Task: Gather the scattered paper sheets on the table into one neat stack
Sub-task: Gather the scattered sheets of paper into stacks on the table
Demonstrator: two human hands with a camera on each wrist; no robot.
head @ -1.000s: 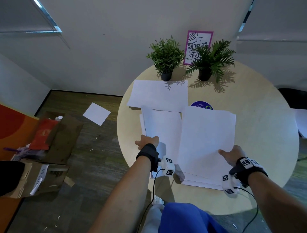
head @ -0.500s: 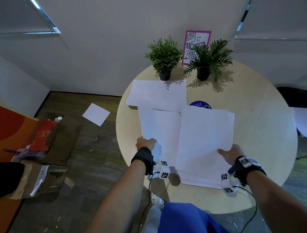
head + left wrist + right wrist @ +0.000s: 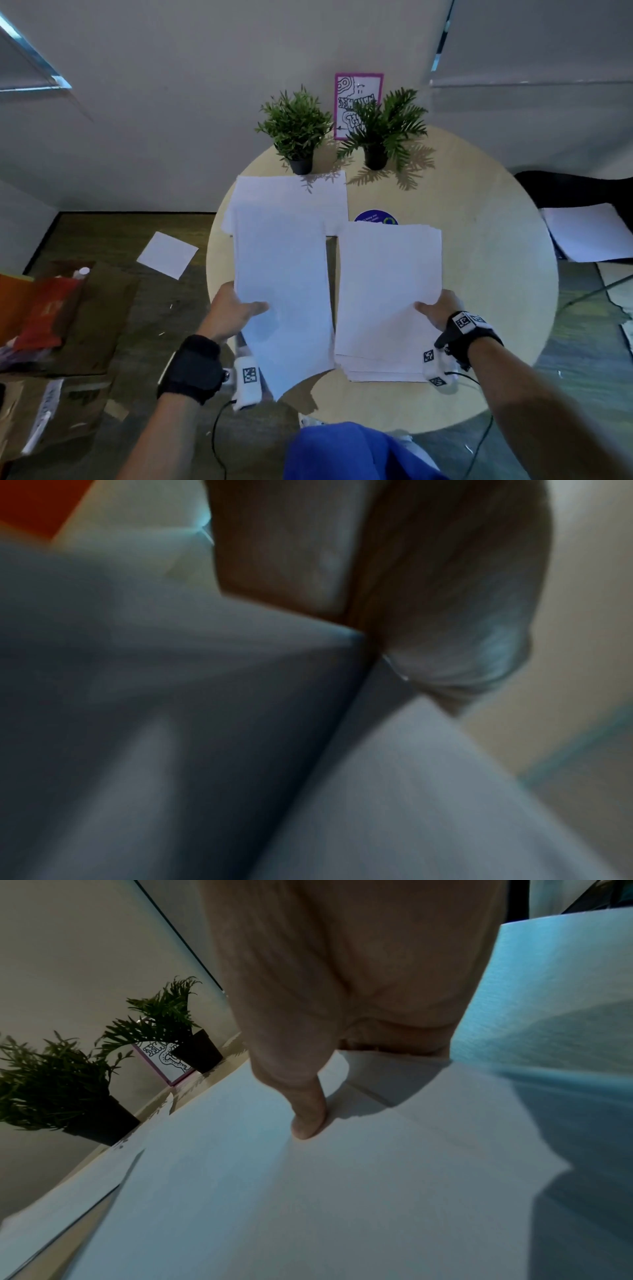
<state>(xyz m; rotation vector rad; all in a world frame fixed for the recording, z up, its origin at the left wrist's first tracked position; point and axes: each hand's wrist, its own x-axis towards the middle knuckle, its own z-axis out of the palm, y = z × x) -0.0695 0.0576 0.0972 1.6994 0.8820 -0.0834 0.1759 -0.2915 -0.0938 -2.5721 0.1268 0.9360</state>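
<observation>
My left hand (image 3: 239, 310) pinches a white paper sheet (image 3: 282, 284) at its left edge and holds it lifted above the round table (image 3: 486, 274); the thumb lies on top. In the blurred left wrist view the sheet (image 3: 205, 723) fills the frame under my fingers (image 3: 445, 615). My right hand (image 3: 436, 308) grips the right edge of a stack of white sheets (image 3: 387, 294), thumb on top; the right wrist view shows that thumb (image 3: 304, 1115) pressing the stack (image 3: 308, 1204). Another sheet (image 3: 291, 195) lies flat at the table's far left.
Two potted plants (image 3: 298, 130) (image 3: 383, 126) and a pink-framed sign (image 3: 358, 99) stand at the table's far edge, with a blue sticker (image 3: 375, 217) in front. A loose sheet (image 3: 168, 254) lies on the floor left; more paper (image 3: 589, 233) lies right. Cardboard and clutter (image 3: 51, 325) sit left.
My left hand has picked the left sheet up off the table and drawn it toward me. The right hand keeps holding the stack in about the same place.
</observation>
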